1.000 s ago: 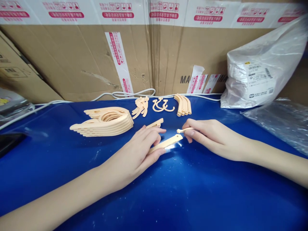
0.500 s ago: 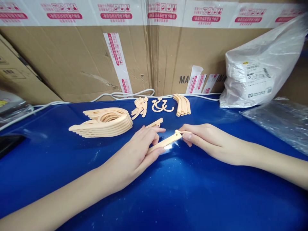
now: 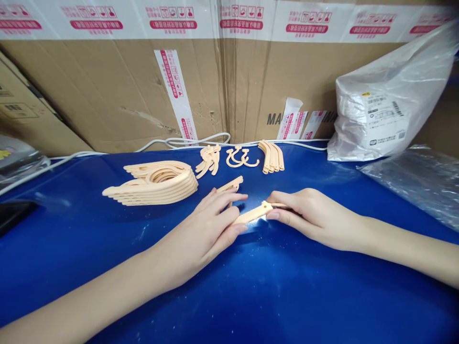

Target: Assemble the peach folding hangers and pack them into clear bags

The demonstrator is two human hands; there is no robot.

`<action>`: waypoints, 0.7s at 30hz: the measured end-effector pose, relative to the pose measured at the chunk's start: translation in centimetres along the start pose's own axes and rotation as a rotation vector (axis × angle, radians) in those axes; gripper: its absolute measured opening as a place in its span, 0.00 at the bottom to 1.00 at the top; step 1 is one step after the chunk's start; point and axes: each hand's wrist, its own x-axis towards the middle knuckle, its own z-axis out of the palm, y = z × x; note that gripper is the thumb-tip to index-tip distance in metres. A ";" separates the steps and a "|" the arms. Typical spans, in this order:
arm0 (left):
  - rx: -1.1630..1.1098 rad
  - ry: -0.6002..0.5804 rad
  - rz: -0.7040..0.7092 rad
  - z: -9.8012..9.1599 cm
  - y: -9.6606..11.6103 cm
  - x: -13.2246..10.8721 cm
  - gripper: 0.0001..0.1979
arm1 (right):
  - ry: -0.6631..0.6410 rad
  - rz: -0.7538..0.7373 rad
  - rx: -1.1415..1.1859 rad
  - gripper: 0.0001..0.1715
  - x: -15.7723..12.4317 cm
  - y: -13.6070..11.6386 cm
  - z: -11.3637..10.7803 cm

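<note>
Brn cardbd (image 3: 118, 86) w/ red/wht tape (image 3: 174, 91) at back; wht cable (image 3: 304, 144) along base; bagged pkg (image 3: 385, 105) w/ label (image 3: 383, 124) on R.

A flat cream bar (image 3: 252, 214) is slanting toward the right, showing a holed end; a thin cream piece (image 3: 278, 205), partly hidden, is meeting that end.

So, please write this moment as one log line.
left hand: holds flat piece | right hand: holds thin piece at flat piece's holed end | behind: hooks

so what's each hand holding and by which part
Left hand: flat cream piece, gripped back from its holed end. Right hand: thin cream piece, pinched behind the tip at that end.
</note>
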 end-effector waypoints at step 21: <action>-0.052 -0.051 -0.010 -0.5 0.0 0.1 0.17 | 0.245 -0.297 -0.541 0.26 -0.1 1.0 0.7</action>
